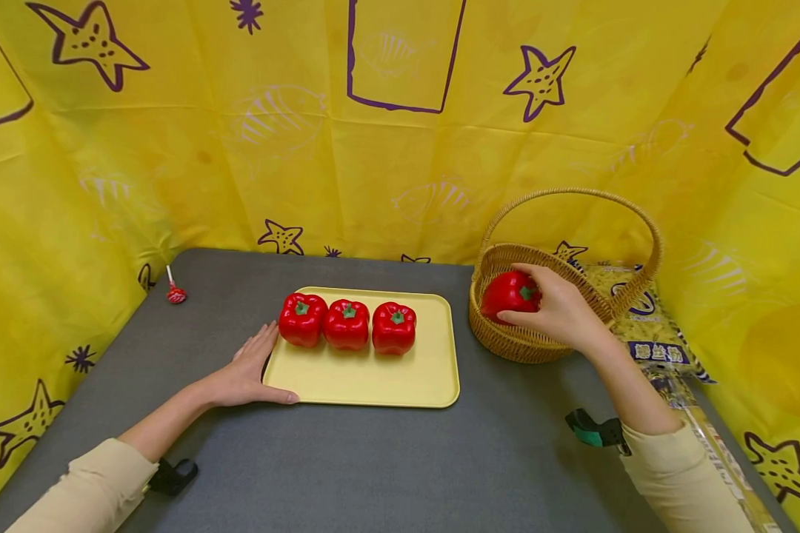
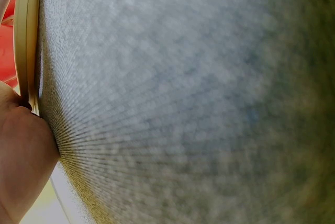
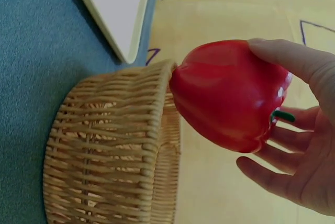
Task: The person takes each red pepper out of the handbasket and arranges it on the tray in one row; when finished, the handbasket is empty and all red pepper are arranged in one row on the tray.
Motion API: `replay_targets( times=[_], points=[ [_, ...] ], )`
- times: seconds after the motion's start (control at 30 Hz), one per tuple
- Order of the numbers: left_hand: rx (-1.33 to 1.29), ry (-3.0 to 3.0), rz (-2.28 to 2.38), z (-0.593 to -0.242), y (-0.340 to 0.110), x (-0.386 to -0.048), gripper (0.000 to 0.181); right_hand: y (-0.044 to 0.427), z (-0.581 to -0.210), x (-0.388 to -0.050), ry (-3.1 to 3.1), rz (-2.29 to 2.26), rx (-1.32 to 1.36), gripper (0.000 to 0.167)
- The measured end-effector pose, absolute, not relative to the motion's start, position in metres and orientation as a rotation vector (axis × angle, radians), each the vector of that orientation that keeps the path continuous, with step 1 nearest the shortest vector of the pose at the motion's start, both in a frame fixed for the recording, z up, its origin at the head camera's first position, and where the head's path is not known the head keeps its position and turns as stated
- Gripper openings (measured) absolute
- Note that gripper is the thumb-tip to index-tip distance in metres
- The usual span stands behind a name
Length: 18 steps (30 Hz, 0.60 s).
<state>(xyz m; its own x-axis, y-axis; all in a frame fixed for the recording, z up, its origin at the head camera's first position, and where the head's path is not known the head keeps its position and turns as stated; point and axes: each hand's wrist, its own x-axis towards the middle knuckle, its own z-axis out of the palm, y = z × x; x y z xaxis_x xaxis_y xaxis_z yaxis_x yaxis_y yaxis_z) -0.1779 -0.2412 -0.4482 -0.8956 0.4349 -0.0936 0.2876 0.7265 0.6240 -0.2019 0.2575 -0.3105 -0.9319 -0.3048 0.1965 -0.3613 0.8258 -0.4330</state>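
My right hand [image 1: 560, 307] grips a red bell pepper [image 1: 510, 296] between thumb and fingers, at the opening of a wicker basket [image 1: 520, 349]. In the right wrist view the pepper [image 3: 227, 96] shows its green stem toward the palm, and its lower end is by the basket rim [image 3: 162, 85]. Three more red bell peppers [image 1: 347, 326] stand in a row, stems up, on a pale yellow tray [image 1: 373, 381]. At the tray's left edge rests my left hand [image 1: 243, 374], fingers spread along the side and thumb at the front rim.
A red lollipop [image 1: 176, 294] lies at the table's far left. Printed food packages [image 1: 660, 348] lie right of the basket, partly behind my right arm. The tall basket handle [image 1: 573, 191] arches over the opening. Yellow patterned cloth [image 1: 387, 163] walls the grey table [image 1: 387, 466].
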Motion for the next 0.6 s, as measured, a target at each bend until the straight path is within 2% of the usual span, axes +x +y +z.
replay_targets(
  times=[0.6],
  points=[
    [0.582,2.700,0.918,-0.450,-0.241,-0.179,0.128,0.234,-0.311,-0.194,-2.880,0.767,0.646,0.080]
  ],
)
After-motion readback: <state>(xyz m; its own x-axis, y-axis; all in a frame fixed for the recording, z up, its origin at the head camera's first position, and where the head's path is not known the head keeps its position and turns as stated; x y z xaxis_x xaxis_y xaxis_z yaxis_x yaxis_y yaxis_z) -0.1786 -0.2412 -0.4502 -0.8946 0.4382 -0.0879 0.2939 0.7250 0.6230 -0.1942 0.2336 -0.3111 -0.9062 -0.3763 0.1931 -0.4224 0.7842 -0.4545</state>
